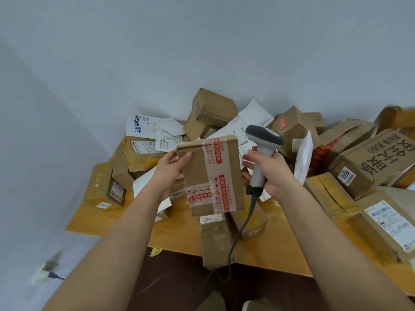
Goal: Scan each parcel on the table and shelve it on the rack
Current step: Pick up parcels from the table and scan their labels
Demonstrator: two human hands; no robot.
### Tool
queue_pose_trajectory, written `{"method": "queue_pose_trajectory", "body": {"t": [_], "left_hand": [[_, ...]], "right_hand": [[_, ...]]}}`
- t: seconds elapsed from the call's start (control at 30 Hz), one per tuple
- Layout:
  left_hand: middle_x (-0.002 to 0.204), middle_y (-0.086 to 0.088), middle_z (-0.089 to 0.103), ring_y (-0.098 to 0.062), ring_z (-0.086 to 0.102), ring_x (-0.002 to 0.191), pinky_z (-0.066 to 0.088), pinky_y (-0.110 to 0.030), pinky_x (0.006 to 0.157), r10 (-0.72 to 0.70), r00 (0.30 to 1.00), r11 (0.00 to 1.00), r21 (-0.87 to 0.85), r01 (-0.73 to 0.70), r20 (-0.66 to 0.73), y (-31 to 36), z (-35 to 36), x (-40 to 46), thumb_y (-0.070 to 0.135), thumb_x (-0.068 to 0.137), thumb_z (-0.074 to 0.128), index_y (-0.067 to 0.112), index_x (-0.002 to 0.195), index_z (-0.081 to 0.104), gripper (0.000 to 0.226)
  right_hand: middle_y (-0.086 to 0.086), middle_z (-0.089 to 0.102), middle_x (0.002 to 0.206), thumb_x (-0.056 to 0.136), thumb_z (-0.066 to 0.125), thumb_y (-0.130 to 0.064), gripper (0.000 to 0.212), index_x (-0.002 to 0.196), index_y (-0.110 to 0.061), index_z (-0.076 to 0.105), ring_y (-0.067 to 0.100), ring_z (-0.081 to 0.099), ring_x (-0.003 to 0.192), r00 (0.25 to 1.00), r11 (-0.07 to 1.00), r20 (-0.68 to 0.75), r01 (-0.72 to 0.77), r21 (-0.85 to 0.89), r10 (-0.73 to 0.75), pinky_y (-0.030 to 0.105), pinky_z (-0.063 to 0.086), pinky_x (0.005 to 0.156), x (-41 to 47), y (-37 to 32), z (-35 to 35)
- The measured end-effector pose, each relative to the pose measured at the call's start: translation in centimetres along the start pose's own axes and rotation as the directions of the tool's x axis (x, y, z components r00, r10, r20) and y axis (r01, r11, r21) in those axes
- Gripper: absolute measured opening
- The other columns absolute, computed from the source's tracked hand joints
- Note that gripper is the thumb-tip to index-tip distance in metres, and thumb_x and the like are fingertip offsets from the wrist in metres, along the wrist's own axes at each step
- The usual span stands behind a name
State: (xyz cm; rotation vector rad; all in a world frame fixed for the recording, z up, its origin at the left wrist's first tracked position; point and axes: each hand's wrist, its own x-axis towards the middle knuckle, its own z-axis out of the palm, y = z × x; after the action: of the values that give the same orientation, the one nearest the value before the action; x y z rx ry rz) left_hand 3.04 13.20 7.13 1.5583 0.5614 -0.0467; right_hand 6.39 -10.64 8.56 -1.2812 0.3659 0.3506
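Grip on both sides: left hand (171, 169) pinches a taped cardboard parcel (212, 176), right hand (268, 171) is curled round a barcode scanner (261, 153).

Held upright above the worktop (177, 230), the parcel has its broad face, crossed by clear tape with red print, toward the camera; the left thumb lies on that face near the top left corner and the other fingers are hidden behind it. Just to its right, the scanner's grey head sits above the fist, and its dark cable (241, 230) hangs down past the worktop's front edge. Below the held parcel a long brown box (216, 241) overhangs that edge. Behind and to both sides lie heaped cardboard boxes and white mailers, among them a box labelled 5006 (368, 167) at right and a white Deeyeo bag (138, 126) against the wall.
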Motion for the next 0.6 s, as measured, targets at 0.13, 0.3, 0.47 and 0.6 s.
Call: {"method": "queue_pose_trajectory", "body": {"t": [0.13,0.3,0.47,0.6], "left_hand": [[0.114,-0.002,0.069,-0.024,0.064,0.108,0.052,-0.051,0.092,0.008,0.999,0.991,-0.132,-0.014,-0.039,1.2,0.0,-0.2,0.043,0.099,0.05,0.02,0.122,0.059,0.033],[0.107,-0.004,0.068,-0.023,0.065,0.094,0.052,-0.038,0.063,-0.144,0.955,0.919,-0.392,0.032,-0.258,1.7,-0.3,0.5,0.053,0.103,0.031,0.015,0.123,0.055,0.048],[0.108,-0.007,0.067,-0.026,0.065,0.094,0.052,-0.04,0.064,-0.264,0.927,0.814,-0.577,0.066,-0.266,1.6,-0.1,1.0,0.056,0.103,0.026,0.018,0.133,0.05,0.054],[0.104,-0.006,0.068,-0.026,0.065,0.093,0.054,-0.039,0.066,-0.266,0.933,0.807,-0.585,0.078,-0.242,2.1,0.7,0.7,0.053,0.103,0.03,0.021,0.126,0.053,0.046]], "right_hand": [[0.008,0.064,0.118,0.092,0.068,-0.017,0.036,0.125,-0.018,0.053,0.024,0.063,0.107,1.0,1.0,-0.021,0.012,-0.012,-0.013,0.04,0.059,0.077,-0.1,-0.7,0.2],[0.008,0.067,0.117,0.087,0.074,-0.021,0.038,0.121,-0.016,0.056,0.027,0.066,0.105,0.991,0.994,0.133,0.043,-0.097,-0.03,0.044,0.06,0.081,-0.7,-1.6,0.1],[0.004,0.071,0.101,0.072,0.081,-0.024,0.047,0.111,-0.014,0.057,0.022,0.069,0.093,0.96,0.976,0.276,0.109,-0.189,-0.054,0.036,0.058,0.067,-2.0,-1.6,1.2],[0.001,0.074,0.085,0.067,0.085,-0.02,0.044,0.101,-0.01,0.059,0.013,0.073,0.071,0.963,0.97,0.257,0.134,-0.203,-0.08,0.027,0.057,0.06,-2.1,-0.8,2.1]]}}
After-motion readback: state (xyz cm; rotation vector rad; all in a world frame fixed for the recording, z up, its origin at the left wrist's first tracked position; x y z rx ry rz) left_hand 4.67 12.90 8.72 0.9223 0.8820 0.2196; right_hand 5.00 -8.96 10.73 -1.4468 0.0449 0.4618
